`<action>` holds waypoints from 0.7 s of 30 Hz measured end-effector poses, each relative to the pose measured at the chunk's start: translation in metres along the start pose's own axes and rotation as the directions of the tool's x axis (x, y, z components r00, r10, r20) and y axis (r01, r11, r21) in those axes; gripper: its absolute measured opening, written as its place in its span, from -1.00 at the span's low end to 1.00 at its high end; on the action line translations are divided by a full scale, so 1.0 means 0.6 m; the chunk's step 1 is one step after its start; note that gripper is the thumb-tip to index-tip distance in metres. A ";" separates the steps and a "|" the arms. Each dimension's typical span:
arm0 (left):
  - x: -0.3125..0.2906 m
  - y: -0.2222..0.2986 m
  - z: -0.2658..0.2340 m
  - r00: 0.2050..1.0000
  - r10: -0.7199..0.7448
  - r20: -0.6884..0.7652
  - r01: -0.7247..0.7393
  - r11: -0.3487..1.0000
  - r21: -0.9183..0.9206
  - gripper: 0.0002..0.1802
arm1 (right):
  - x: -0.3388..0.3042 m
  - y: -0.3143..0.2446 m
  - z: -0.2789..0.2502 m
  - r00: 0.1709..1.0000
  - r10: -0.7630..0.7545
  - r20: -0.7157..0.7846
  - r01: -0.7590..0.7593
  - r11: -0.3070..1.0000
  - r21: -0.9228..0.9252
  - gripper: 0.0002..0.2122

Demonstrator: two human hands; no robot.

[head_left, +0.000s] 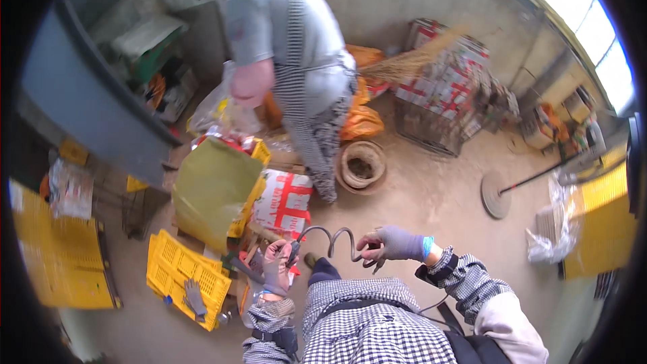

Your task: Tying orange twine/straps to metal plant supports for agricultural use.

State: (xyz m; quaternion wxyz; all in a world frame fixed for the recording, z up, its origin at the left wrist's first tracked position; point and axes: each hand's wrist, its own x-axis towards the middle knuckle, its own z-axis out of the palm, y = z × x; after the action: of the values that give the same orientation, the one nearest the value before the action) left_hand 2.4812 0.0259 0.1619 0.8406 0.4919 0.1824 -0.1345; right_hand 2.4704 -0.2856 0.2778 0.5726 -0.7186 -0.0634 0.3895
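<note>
Fingers (273,252) of left hand (276,268) and right hand (396,243) hold coiled cable (331,248) near lettered red-and-white carton (280,201).

We could not see the whole head of the co-worker (317,61), cut by the upper edge, nor make out that person's hands. Blur smeared the clutter (493,98) beyond our naming. The left hand (276,266) and right hand (393,243) partly hid the coiled cord's (330,239) ends. The lower edge cropped the checked apron (377,334).
</note>
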 end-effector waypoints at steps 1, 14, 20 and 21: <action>-0.013 -0.025 0.036 0.997 -0.060 0.052 0.055 0.994 0.094 -0.67 | -0.055 0.039 -0.010 0.999 0.001 -0.043 0.000 1.000 0.024 -0.72; -0.241 -0.331 0.634 0.152 -0.805 0.573 -0.015 0.578 0.816 -0.47 | -0.724 0.667 0.075 0.061 -0.046 -0.997 -0.898 0.433 -0.075 -0.79; -0.185 -0.384 0.751 0.218 -0.814 0.538 0.029 0.557 0.830 -0.57 | -0.720 0.662 -0.051 0.058 0.023 -0.998 -0.798 0.602 -0.032 -0.85; -0.165 -0.398 0.770 0.215 -0.815 0.539 0.025 0.556 0.831 -0.57 | -0.699 0.666 -0.082 0.053 0.024 -0.998 -0.797 0.603 -0.028 -0.85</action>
State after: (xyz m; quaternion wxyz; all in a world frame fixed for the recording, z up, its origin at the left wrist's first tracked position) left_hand 2.3760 -0.4891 0.2271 0.4627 0.5137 -0.2339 -0.6836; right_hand 2.0705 -0.6833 0.1354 0.0634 -0.9086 0.4120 -0.0257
